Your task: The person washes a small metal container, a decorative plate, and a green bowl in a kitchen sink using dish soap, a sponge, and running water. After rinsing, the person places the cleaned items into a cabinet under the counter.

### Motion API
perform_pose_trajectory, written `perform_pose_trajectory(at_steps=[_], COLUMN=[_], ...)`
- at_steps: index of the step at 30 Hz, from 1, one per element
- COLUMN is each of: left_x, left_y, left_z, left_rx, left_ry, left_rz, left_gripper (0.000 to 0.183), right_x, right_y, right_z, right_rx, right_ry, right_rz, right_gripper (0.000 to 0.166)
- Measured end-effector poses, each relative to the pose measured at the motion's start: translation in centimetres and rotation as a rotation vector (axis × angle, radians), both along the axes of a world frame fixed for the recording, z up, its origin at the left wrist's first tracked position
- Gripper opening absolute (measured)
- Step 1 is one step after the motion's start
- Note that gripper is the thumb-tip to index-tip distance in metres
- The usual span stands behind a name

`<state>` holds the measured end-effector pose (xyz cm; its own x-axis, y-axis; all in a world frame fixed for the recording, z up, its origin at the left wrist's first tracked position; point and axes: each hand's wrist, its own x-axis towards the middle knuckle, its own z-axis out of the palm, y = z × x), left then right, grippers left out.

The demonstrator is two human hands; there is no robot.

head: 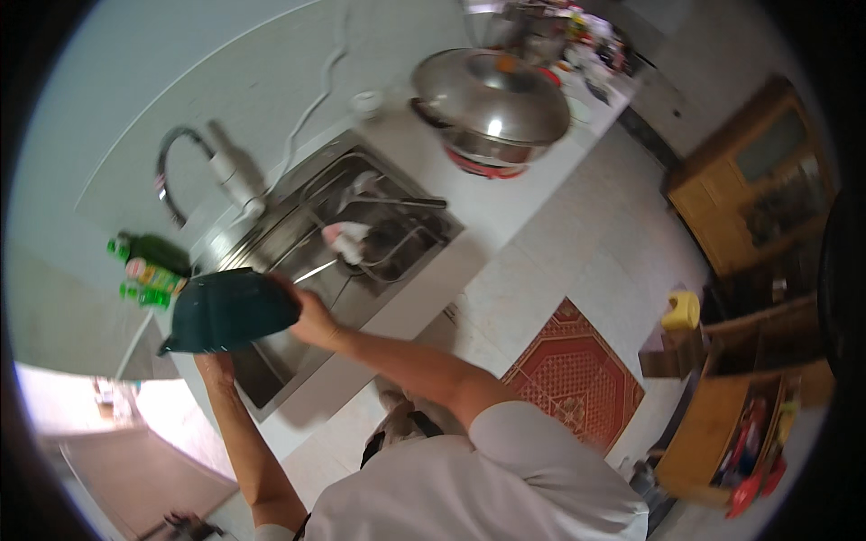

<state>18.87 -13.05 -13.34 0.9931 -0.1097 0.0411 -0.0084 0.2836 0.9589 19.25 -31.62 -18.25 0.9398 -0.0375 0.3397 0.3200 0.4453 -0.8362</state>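
Observation:
A dark green basin (pixel 230 308) is tilted on its side over the left part of the stainless steel sink (pixel 267 379). My right hand (pixel 312 316) grips its right side near the rim. Under its lower edge is my left hand (pixel 215 368), whose fingers are hidden behind the basin. What the basin holds, if anything, cannot be seen. Behind it stands a white faucet (pixel 233 182) with a dark curved spout. In the right part of the sink sits a wire rack (pixel 308 196) with a pink and white cloth-like item (pixel 348 240) and a dark-handled utensil (pixel 423 202).
Green bottles (pixel 152 253) stand left of the sink by the wall. A large lidded steel wok (pixel 494 101) rests on a red base on the white counter (pixel 467 223). Behind me lie a red patterned rug (pixel 575 379) and wooden cabinets (pixel 737 182).

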Motion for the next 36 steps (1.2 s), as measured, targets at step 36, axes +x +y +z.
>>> perform_pose_trajectory(at_steps=[36], left_x=[-22.3], left_y=[-58.1], left_z=[-13.4], left_rx=[0.69], left_ry=[0.617], left_rz=[-0.993], left_gripper=[0.054], right_x=[-45.4], right_y=[-59.1], right_z=[-12.8], right_rx=[0.471], right_ry=[1.211], right_rz=[-0.846], right_gripper=[0.04])
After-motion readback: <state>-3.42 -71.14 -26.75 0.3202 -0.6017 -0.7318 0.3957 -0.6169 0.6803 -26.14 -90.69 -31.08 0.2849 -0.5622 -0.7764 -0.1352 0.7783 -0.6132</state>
